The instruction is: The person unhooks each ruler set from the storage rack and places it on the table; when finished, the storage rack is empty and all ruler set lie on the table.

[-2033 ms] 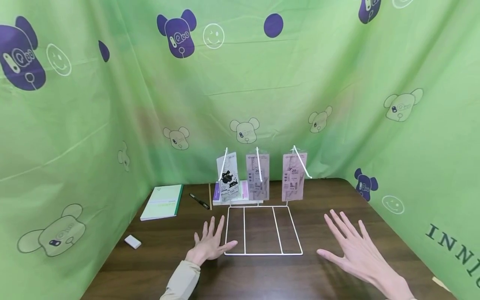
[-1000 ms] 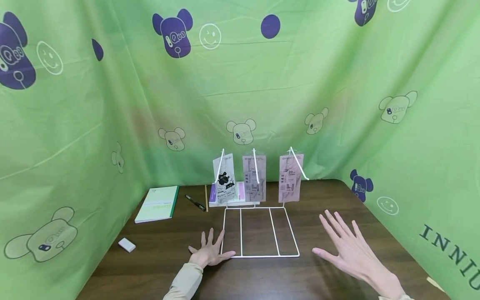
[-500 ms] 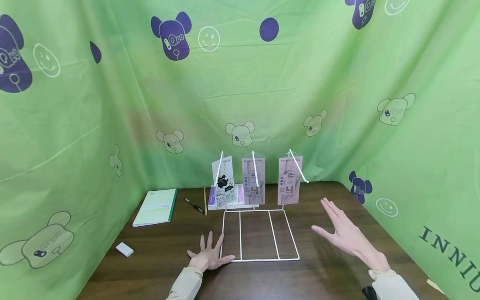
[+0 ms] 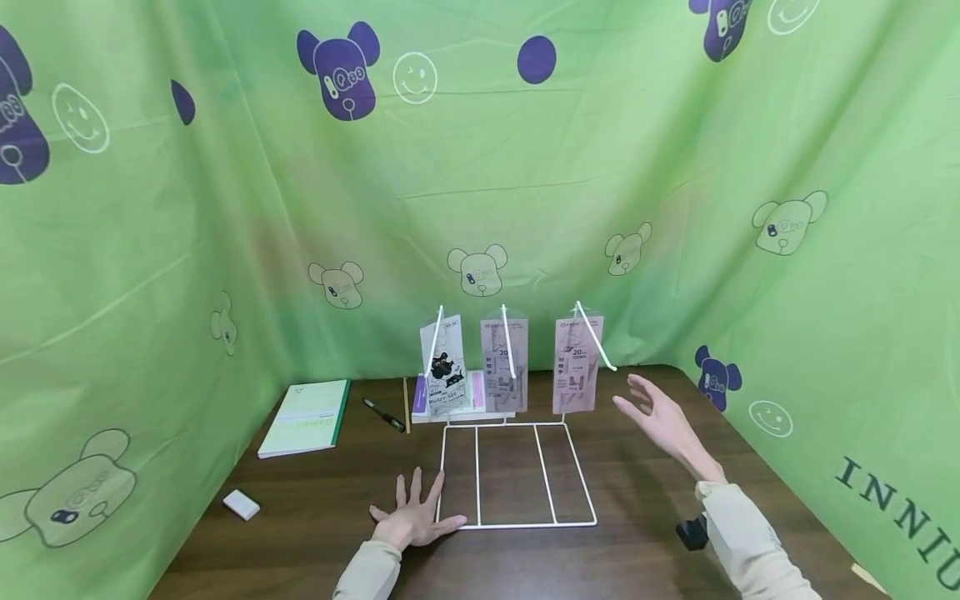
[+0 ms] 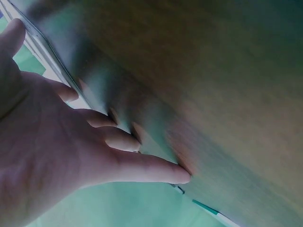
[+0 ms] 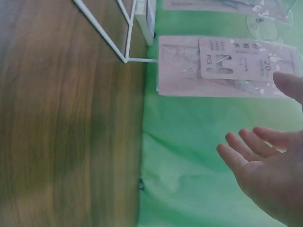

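Left hand (image 4: 408,523) splayed wide on the desk (image 4: 352,487), covering the wire rack's (image 4: 517,526) near left corner, while the right hand's (image 4: 666,423) grip hangs half-parted near the pink pack (image 4: 567,379) on the rack's right hook (image 4: 600,343). Behind the ruler set (image 4: 442,398) and grey pack (image 4: 495,367), a box (image 4: 477,392) sits partly hidden.

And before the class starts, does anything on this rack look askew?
Yes: on the white wire rack, the Ruler Set packet at the left hangs tilted, its top edge sloping, whereas the mauve packet and pink packet hang nearly straight.
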`<state>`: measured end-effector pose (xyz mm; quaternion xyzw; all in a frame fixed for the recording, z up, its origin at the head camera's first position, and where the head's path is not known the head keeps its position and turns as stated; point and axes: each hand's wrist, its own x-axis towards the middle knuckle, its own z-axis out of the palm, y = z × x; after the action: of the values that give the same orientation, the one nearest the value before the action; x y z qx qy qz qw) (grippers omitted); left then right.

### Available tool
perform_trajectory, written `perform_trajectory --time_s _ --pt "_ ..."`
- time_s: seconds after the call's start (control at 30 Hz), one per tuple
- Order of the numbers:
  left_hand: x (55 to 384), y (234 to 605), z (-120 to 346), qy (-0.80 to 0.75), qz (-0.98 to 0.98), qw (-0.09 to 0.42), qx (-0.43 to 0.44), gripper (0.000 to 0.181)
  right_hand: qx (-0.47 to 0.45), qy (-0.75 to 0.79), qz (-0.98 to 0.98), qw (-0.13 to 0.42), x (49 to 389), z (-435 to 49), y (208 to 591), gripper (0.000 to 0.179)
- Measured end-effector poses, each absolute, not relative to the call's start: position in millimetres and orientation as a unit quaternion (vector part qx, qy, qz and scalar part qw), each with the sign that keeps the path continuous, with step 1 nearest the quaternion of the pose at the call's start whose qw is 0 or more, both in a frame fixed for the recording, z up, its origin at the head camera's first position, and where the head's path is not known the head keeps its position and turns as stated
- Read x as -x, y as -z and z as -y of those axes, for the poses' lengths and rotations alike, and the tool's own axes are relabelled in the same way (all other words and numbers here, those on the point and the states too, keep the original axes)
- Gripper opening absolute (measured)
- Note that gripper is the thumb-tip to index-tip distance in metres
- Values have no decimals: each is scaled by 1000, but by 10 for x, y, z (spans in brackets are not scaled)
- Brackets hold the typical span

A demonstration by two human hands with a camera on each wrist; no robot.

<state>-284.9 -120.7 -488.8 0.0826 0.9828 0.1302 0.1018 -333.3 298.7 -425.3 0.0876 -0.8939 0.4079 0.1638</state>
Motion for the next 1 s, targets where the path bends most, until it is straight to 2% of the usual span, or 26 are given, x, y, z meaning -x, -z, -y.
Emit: perform_trajectory --time_s 0.2,0.37,0.47,0.7,1.0 --pt "2931 5050 1259 -132 -982 106 -78 98 -81 -438 884 140 3594 -2951 4271 77" --pt "2943 5138 1278 -129 -984 97 -79 98 -89 -437 885 133 3776 -2900 4322 75" --pt "2950 5175 1281 -128 -983 110 -72 100 -98 -441 882 131 3871 -2860 4367 74" --pt "2996 5361 1309 -150 -982 73 -84 105 -135 -500 847 121 3978 -2745 4402 67" --pt "2906 5019 1219 -142 -981 106 -83 95 -143 -528 826 135 4047 -2664 4413 45"
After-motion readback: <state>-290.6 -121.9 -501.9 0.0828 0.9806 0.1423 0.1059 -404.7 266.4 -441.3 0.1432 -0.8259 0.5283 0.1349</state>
